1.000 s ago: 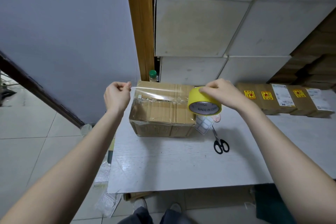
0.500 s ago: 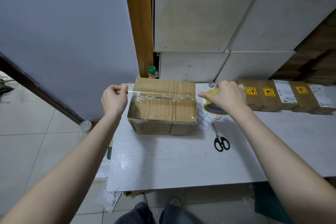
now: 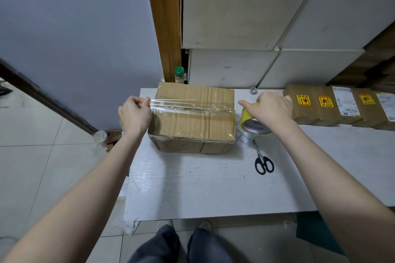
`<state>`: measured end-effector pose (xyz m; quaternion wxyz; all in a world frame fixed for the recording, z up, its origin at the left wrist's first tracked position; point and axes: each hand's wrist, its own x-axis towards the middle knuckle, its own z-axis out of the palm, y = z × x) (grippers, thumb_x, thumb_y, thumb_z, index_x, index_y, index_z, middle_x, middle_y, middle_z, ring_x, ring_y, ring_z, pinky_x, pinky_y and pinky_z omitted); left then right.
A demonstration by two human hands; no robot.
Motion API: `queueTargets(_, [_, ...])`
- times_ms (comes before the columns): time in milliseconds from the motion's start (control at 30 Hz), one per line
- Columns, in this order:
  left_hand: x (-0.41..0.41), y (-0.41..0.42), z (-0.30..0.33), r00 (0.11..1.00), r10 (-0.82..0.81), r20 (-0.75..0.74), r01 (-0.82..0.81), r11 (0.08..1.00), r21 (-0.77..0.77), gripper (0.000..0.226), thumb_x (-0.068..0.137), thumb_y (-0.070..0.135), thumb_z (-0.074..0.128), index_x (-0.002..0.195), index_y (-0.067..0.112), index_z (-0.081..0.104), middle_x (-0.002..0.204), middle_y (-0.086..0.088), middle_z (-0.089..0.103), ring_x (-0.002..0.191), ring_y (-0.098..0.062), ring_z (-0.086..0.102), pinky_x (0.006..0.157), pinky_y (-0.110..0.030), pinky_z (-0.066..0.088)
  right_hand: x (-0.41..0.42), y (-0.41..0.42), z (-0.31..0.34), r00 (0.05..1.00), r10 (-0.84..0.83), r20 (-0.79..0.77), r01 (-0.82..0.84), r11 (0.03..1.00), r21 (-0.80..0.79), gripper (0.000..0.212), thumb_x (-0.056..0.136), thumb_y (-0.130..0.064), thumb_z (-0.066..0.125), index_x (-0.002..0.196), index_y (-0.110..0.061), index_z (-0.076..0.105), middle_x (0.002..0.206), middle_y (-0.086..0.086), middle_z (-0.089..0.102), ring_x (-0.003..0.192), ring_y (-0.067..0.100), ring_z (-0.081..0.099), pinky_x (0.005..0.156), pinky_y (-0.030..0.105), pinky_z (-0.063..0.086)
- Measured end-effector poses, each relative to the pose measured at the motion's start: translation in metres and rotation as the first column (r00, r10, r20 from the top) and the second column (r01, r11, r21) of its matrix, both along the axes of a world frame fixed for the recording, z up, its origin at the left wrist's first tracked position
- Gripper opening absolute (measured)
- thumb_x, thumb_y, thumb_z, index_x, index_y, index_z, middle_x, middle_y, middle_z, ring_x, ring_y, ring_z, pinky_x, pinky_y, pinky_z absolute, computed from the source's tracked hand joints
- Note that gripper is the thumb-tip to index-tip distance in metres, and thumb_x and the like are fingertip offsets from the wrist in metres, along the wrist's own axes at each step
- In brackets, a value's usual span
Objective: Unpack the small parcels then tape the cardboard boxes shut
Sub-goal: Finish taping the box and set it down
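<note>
A brown cardboard box (image 3: 192, 121) stands on the white table (image 3: 203, 188), its top crossed by clear tape. My left hand (image 3: 134, 113) pinches the free end of a clear tape strip (image 3: 188, 103) at the box's left top edge. The strip stretches across the box top to a yellow tape roll (image 3: 253, 123), which my right hand (image 3: 273, 108) grips just right of the box, low near the table.
Black scissors (image 3: 263, 161) lie right of the box, beside a sheet of white labels (image 3: 242, 140). Several brown parcels with yellow stickers (image 3: 333, 105) line the table's back right. A green-capped bottle (image 3: 179, 74) stands behind the box. Large pale cartons (image 3: 245, 6) fill the background.
My right hand has carried the tape roll from above the box's right end down past its right edge, drawing the strip over the box top. My left hand stayed at the left edge.
</note>
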<state>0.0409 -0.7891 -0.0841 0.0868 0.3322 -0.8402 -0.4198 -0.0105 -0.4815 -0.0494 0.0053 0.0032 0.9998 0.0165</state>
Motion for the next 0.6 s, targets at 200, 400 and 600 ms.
queueTargets(200, [-0.003, 0.002, 0.007, 0.999, 0.000, -0.033, -0.002, 0.997, -0.081, 0.020, 0.096, 0.032, 0.050, 0.089, 0.015, 0.058, 0.093, -0.003, 0.065, 0.111, -0.030, 0.050, 0.091, -0.048, 0.045, -0.006, -0.003, -0.003, 1.000, -0.019, -0.002, 0.019, 0.999, 0.033, 0.069, 0.084, -0.071, 0.038, 0.090, -0.009, 0.068, 0.096, 0.012, 0.067, 0.095, 0.029, 0.060, 0.082, 0.037, 0.033])
queueTargets(400, [-0.001, -0.004, 0.001, 0.999, -0.025, 0.028, 0.027, 0.995, -0.092, 0.022, 0.096, 0.033, 0.050, 0.090, 0.014, 0.060, 0.096, -0.006, 0.067, 0.111, -0.033, 0.050, 0.092, -0.047, 0.044, -0.009, -0.011, -0.005, 0.999, -0.017, 0.041, 0.016, 0.999, 0.030, 0.067, 0.086, -0.068, 0.041, 0.093, -0.007, 0.068, 0.102, 0.012, 0.065, 0.097, 0.029, 0.060, 0.083, 0.036, 0.037])
queueTargets(600, [0.000, -0.006, -0.004, 0.999, -0.042, 0.026, 0.044, 0.995, -0.088, 0.022, 0.096, 0.033, 0.050, 0.090, 0.014, 0.059, 0.092, -0.003, 0.065, 0.110, -0.033, 0.051, 0.091, -0.047, 0.044, -0.007, -0.012, -0.005, 0.997, 0.024, 0.071, -0.025, 1.000, 0.014, 0.067, 0.089, -0.066, 0.037, 0.081, -0.007, 0.066, 0.091, 0.014, 0.064, 0.091, 0.032, 0.060, 0.079, 0.037, 0.036])
